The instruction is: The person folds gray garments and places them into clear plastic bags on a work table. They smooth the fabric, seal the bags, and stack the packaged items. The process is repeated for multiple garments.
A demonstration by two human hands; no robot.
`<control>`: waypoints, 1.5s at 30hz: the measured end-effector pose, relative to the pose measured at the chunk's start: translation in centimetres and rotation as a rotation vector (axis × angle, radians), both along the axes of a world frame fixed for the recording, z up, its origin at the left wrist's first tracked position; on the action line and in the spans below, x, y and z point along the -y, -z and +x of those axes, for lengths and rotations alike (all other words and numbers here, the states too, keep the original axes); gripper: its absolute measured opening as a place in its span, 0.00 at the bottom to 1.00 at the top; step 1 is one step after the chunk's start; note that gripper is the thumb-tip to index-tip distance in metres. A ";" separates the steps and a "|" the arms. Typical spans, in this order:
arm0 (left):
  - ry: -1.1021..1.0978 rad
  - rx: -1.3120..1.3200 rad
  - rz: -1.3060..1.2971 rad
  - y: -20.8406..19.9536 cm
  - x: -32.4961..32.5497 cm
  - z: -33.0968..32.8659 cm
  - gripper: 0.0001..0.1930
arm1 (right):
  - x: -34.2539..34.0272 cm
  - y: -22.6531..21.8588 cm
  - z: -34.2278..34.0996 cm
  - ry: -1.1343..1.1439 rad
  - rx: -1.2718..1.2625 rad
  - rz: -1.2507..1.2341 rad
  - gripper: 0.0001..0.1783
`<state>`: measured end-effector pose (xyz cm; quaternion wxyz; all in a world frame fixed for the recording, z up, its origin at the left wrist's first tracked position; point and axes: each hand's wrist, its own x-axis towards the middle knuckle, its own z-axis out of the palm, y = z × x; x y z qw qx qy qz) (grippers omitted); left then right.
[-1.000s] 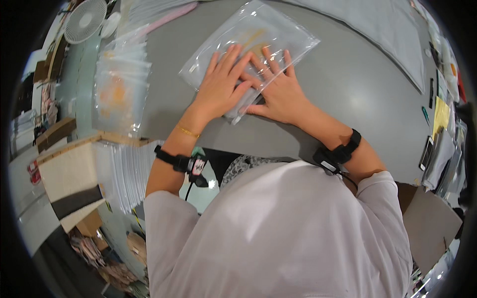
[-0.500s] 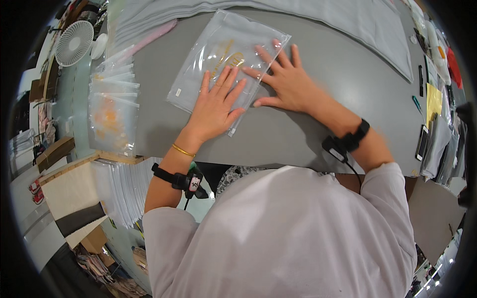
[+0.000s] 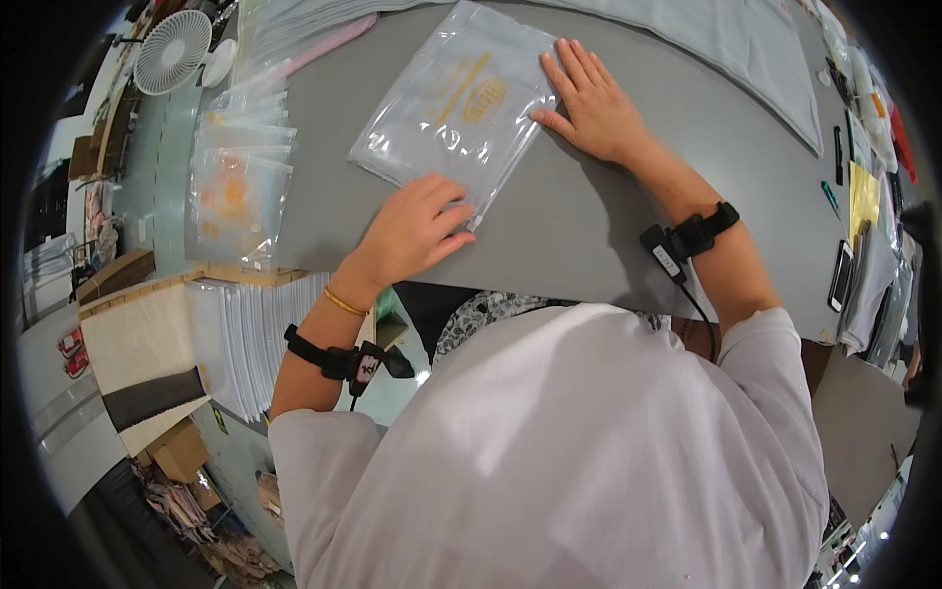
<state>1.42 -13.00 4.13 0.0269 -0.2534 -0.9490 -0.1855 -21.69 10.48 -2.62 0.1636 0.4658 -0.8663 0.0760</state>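
A clear plastic zip bag (image 3: 412, 123) with gold print lies tilted on the grey table, and what looks like pale grey cloth shows through it. My left hand (image 3: 417, 226) rests at its near edge, fingers bent over the plastic and thumb held apart by the near corner. Flat along the right edge of the bag lies my right hand (image 3: 601, 110), its fingers stretched out and its thumb touching the rim. Neither hand appears to grip anything.
Grey cloth (image 3: 677, 39) spans the far side of the table (image 3: 589, 236). Overlapping clear bags (image 3: 235, 196) lie at the left, near a white fan (image 3: 174, 52). On the right are a phone (image 3: 841, 277) and a black pen (image 3: 838, 155). Below left stand stacked plastic sheets (image 3: 250, 344).
My right hand has slid off the bag's face to its right edge. The left hand has drawn back to the near edge, its fingers now more bent.
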 end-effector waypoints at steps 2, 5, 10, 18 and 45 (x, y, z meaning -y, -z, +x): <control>0.044 -0.087 -0.085 0.4 0.1 1.2 0.11 | -0.4 -1.1 0.9 -0.039 -0.039 -0.046 0.40; 0.079 -0.239 -0.173 1.1 -0.4 1.7 0.11 | -0.4 -3.2 3.9 -0.289 0.297 -0.077 0.32; -0.049 -0.263 -0.118 1.9 -1.7 2.0 0.07 | 2.3 -2.7 11.3 -0.711 0.198 -0.170 0.11; -0.146 -0.316 -0.037 3.2 0.0 4.5 0.07 | -2.9 -4.9 -0.7 -0.673 -0.134 -0.045 0.09; -0.577 -0.071 -0.130 4.8 1.3 -7.3 0.37 | 7.5 -2.3 -3.9 -0.447 0.053 0.140 0.42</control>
